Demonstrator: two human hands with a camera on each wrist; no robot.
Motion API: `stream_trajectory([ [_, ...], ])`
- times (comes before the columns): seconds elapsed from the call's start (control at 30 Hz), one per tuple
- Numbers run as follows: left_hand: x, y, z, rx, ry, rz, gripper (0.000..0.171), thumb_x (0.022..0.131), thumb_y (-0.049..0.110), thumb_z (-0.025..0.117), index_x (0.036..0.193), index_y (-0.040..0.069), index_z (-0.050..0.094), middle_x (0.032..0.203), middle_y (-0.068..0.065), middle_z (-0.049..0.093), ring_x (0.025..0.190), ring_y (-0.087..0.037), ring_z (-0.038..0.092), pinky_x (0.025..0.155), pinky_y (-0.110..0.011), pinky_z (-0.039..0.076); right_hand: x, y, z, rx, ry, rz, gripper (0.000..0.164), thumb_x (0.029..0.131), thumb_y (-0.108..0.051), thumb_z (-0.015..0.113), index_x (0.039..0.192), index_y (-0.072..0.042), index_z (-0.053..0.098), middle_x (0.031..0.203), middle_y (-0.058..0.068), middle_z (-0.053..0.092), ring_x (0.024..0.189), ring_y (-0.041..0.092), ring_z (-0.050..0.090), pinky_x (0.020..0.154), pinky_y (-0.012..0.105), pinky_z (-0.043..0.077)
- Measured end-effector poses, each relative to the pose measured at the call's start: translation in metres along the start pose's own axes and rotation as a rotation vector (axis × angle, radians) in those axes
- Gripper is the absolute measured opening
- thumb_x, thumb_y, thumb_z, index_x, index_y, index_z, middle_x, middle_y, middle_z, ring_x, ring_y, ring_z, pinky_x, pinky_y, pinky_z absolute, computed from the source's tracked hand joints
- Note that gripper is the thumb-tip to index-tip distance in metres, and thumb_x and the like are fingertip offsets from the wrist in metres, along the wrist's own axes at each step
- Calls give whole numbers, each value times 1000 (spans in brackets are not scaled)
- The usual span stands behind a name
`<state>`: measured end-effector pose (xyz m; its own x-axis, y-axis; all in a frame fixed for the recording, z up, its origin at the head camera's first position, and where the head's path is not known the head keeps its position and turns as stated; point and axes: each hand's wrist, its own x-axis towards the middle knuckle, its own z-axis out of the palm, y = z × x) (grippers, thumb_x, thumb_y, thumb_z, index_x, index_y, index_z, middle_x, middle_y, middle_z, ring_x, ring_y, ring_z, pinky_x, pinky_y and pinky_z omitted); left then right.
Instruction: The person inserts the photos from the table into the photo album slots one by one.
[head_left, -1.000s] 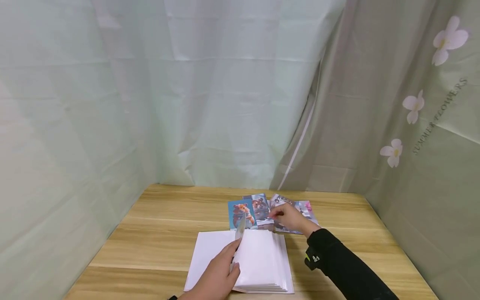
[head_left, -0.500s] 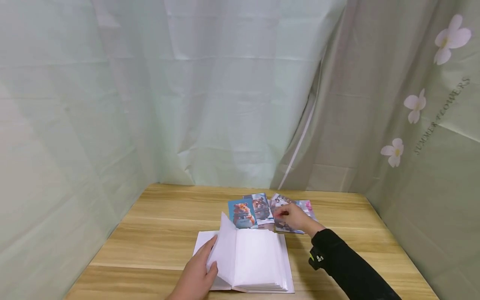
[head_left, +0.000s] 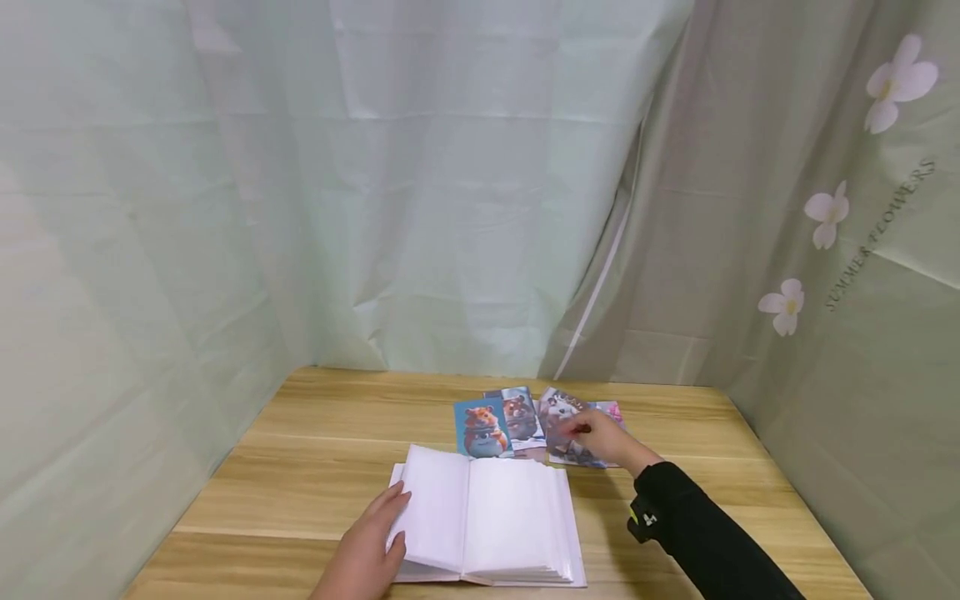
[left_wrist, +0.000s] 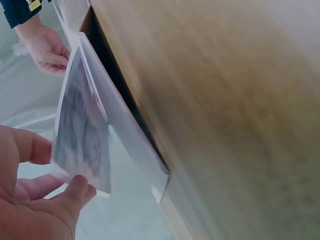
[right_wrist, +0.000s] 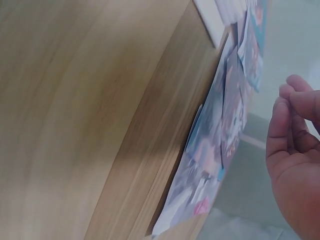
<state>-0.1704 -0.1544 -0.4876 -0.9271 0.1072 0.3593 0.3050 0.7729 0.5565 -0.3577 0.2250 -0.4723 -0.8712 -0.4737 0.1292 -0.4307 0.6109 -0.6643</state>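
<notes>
A photo album (head_left: pixel 517 517) with white pages lies open near the table's front. My left hand (head_left: pixel 363 542) is at its left side and pinches the outer edge of a raised page (head_left: pixel 435 504). In the left wrist view, a picture shows on the underside of that page (left_wrist: pixel 82 125), between the left hand's (left_wrist: pixel 45 200) thumb and fingers. My right hand (head_left: pixel 603 437) is over the picture cards on the right, above a card with a grey animal (head_left: pixel 558 408). Its fingertips meet in a curl, with nothing visible between them in the right wrist view.
Behind the album, a blue card with an orange hamster (head_left: pixel 483 429) overlaps a card with a brown animal (head_left: pixel 521 412). A card with a pink patch (head_left: pixel 611 411) lies at the right. Pale curtains (head_left: pixel 465 208) hang around the wooden table (head_left: pixel 322 442).
The left hand has moved left, turning the page from near upright over toward the left cover. The right hand has shifted slightly right over the cards.
</notes>
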Motion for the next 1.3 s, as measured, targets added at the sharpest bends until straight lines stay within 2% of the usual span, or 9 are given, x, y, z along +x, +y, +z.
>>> stream_trajectory([
  [0.13,-3,-7,-1,36,-61,17,45,80,-4,74,124,-5,64,138,-21,56,123,-37,58,100,-51,47,-3,8,-4,5,8,13,17,92,8,62,105,7,73,98,17,71,89,21,65,80,36,56],
  [0.27,-4,-12,-1,39,-130,5,44,80,-2,76,122,-5,65,137,-22,57,122,-39,58,100,-52,47,-7,13,-8,5,14,13,15,91,6,64,103,9,73,97,20,71,87,22,64,78,36,56],
  [0.53,-2,-16,1,10,-252,-25,38,82,3,76,118,-7,66,136,-28,54,122,-46,56,101,-59,42,-13,24,-16,-39,55,116,15,92,4,63,103,6,73,96,9,70,91,24,65,82,41,56],
  [0.7,-1,-18,3,24,-297,-10,37,82,6,77,116,-8,66,135,-32,53,122,-48,55,101,-61,41,-17,29,-25,-70,65,176,16,95,1,61,106,5,72,100,12,70,95,28,65,85,46,55],
  [0.83,2,-18,5,24,-343,-34,39,83,9,78,116,-8,66,136,-34,51,125,-51,51,103,-64,38,-19,33,-34,-109,93,186,17,95,0,59,104,8,71,101,17,70,96,33,65,85,48,54],
  [1.03,3,-17,6,27,-421,-64,45,84,14,79,120,-7,64,137,-37,48,128,-56,45,103,-68,35,-20,38,-44,-135,116,231,19,95,-2,59,105,10,70,103,20,70,94,32,65,83,48,55],
  [1.23,3,-16,7,44,-449,-53,49,83,16,79,122,-9,62,137,-37,48,128,-56,44,103,-69,34,-19,46,-51,-110,127,301,23,95,-3,58,110,11,68,108,24,68,99,36,63,87,51,54],
  [1.3,2,-16,8,48,-449,-47,49,83,16,79,122,-9,61,137,-37,48,129,-56,44,102,-69,35,-18,55,-52,-115,131,299,25,95,-5,59,111,11,68,107,25,68,97,35,63,86,49,54],
])
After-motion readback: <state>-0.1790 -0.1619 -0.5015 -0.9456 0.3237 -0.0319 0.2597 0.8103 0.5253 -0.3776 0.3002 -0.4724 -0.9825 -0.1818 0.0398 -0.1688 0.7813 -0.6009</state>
